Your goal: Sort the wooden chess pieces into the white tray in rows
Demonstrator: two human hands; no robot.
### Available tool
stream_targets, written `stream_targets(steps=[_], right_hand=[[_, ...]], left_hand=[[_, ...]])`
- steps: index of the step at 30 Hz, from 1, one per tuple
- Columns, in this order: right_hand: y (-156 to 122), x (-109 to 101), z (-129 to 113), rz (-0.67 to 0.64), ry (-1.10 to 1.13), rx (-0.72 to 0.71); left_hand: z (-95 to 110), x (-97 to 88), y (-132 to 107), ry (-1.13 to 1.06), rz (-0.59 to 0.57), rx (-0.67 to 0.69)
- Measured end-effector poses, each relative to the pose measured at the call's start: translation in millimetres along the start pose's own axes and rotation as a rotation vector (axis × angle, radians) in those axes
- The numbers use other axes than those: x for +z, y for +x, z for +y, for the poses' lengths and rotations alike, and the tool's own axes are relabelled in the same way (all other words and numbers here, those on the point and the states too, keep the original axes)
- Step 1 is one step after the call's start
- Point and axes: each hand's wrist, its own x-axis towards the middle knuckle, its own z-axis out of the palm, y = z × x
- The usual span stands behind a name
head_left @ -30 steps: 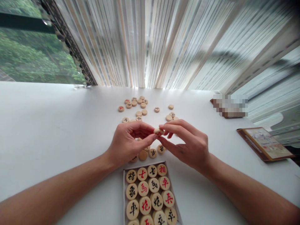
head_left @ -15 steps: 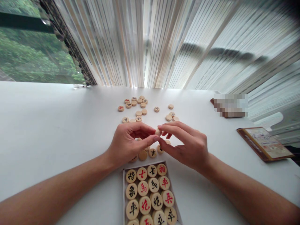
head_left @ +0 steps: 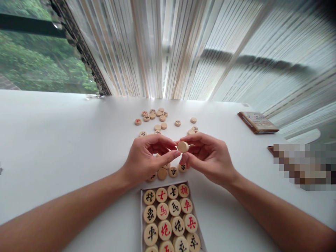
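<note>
My left hand [head_left: 147, 159] and my right hand [head_left: 210, 157] meet above the white table [head_left: 65, 147]. Between their fingertips is a round wooden chess piece [head_left: 182, 146], its blank face turned toward me. The right thumb and forefinger pinch it; the left fingertips touch its left edge. Just below the hands lie a few loose pieces [head_left: 172, 171]. Nearer to me stands an open box [head_left: 170, 218] filled with rows of pieces marked in red and black characters.
Several more loose pieces [head_left: 157, 119] are scattered farther back on the table. A small brown box [head_left: 257, 122] lies at the back right, a blurred patch at the right edge. Striped curtains and a window stand behind the table.
The piece between my fingers has been turned, so its blank face shows instead of its edge. My right hand has rotated and risen slightly. The view has shifted a little.
</note>
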Motion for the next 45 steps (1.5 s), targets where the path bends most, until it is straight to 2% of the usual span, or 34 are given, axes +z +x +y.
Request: stream_targets(steps=[7,12,17,24,29,35,41,45], right_hand=[[1.4,0.0,0.1,-0.008,0.135,0.044],[1.8,0.5,-0.6,-0.011,0.177,0.096],[0.9,-0.1,0.8,0.013,0.111,0.082],[-0.1,-0.2,-0.2,-0.011,0.003,0.02],[2.1,3.2,-3.2,0.037,-0.003,0.004],[5.9,2.4,-5.8,0.058,0.112,0.18],[4.9,-0.7,-2.4,0.052,0.208,0.358],[4.1,-1.8,-2.2,0.025,0.226,0.402]], left_hand=[[0.6,1.2,-0.7,-0.02,0.007,-0.019],[3.5,3.1,0.4,-0.145,-0.014,-0.098],[3.6,3.7,1.8,-0.276,-0.059,-0.171],[1.6,3.7,4.4,-0.32,-0.068,-0.176],[0.8,2.9,5.1,-0.303,-0.034,-0.175],[-1.0,1.0,1.8,-0.258,-0.068,-0.14],[-0.2,1.6,-2.9,-0.146,-0.126,-0.021],[2.7,1.2,-5.0,0.018,-0.184,0.091]])
